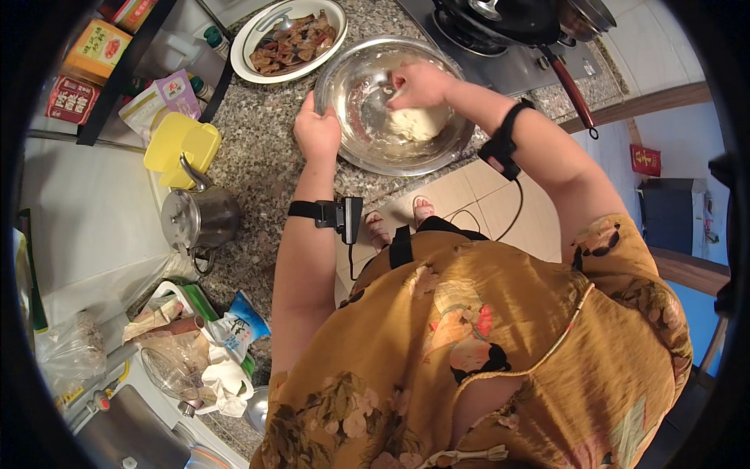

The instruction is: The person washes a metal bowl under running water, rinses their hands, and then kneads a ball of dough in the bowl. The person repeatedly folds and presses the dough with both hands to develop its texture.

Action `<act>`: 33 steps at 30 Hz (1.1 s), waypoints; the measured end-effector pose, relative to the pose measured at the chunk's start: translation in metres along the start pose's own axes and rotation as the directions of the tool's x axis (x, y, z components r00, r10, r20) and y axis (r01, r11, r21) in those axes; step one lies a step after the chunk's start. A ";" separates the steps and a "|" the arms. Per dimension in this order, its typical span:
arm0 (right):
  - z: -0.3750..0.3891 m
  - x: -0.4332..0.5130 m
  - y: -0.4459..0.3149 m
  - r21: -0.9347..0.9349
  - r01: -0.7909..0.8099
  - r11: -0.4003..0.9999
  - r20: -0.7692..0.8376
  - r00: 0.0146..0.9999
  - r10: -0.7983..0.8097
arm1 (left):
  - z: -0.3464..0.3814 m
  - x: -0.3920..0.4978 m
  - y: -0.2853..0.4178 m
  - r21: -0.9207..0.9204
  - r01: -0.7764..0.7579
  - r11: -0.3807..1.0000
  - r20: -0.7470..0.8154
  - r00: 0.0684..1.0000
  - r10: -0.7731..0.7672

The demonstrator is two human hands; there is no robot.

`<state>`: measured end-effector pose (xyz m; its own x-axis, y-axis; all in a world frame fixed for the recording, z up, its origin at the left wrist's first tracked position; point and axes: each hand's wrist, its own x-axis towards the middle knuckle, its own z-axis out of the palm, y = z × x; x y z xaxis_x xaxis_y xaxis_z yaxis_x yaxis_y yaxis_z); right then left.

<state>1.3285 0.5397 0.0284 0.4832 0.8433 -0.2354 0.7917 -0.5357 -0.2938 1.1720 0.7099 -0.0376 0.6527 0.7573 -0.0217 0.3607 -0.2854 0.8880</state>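
Note:
A wide stainless steel bowl (pixel 404 164) stands near the front edge of the counter, with flour and dough residue smeared on its inner wall. My left hand (pixel 318 128) grips the bowl's left rim. Inside the bowl lies a pale lump of dough (pixel 417 124), towards the right side. My right hand (pixel 423 85) reaches in over the far part of the lump, with curled fingers pinching dough at its edge. That hand partly hides the lump's far side.
A white oval dish (pixel 239 55) of dark food pieces with a spoon sits behind the bowl. At back right, a black wok (pixel 515 23) rests on the gas hob, its handle (pixel 571 94) jutting out. Left are a metal kettle (pixel 202 217) and a yellow plastic container (pixel 187 143).

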 end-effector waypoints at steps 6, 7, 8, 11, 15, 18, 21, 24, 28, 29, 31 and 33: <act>0.008 -0.054 -0.007 -0.254 0.502 0.827 0.033 0.859 -0.511 | -0.005 -0.003 0.006 0.015 0.026 1.000 0.047 0.999 -0.027; 0.010 -0.060 -0.010 -0.310 0.599 0.739 0.025 0.782 -0.623 | -0.005 -0.004 0.006 0.005 0.021 1.000 0.057 0.998 -0.021; 0.013 -0.062 -0.014 -0.369 0.679 0.635 0.011 0.686 -0.727 | -0.006 -0.004 0.006 0.011 0.028 1.000 0.073 0.997 -0.029; 0.023 -0.051 -0.022 -0.394 0.717 0.575 0.118 0.660 -0.742 | -0.006 -0.004 0.006 0.013 0.005 1.000 0.061 0.998 -0.005; 0.033 -0.021 -0.017 -0.347 0.697 0.628 0.066 0.685 -0.725 | -0.008 -0.007 0.009 -0.028 0.062 0.998 0.101 0.993 -0.059; 0.039 -0.003 -0.014 -0.348 0.650 0.676 0.014 0.724 -0.690 | -0.010 -0.007 0.012 -0.057 0.044 0.997 0.096 0.995 -0.038; 0.043 0.014 -0.013 -0.306 0.591 0.746 0.019 0.787 -0.616 | -0.008 0.000 0.010 -0.083 0.035 0.996 0.110 0.994 -0.026; 0.043 0.033 -0.015 -0.264 0.523 0.810 0.056 0.847 -0.529 | -0.007 0.009 0.003 -0.097 0.020 0.995 0.097 0.995 -0.010; 0.041 0.060 -0.019 -0.244 0.414 0.877 0.028 0.907 -0.421 | -0.009 0.022 -0.005 -0.114 -0.030 0.993 0.069 0.997 0.038; 0.040 0.065 -0.019 -0.262 0.343 0.902 0.096 0.939 -0.329 | -0.010 0.024 -0.005 -0.120 -0.050 0.992 0.078 0.995 0.060; 0.038 0.072 -0.021 -0.254 0.260 0.932 0.120 0.964 -0.236 | -0.011 0.029 -0.002 -0.061 -0.073 0.995 0.098 0.992 0.079; 0.036 0.075 -0.024 -0.183 0.156 0.971 0.110 0.984 -0.137 | -0.013 0.031 0.003 0.033 -0.035 0.999 0.111 0.993 0.032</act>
<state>1.3322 0.6145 -0.0155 0.3257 0.8989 -0.2932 0.9122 -0.3803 -0.1524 1.1846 0.7399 -0.0302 0.7334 0.6783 -0.0444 0.3589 -0.3309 0.8727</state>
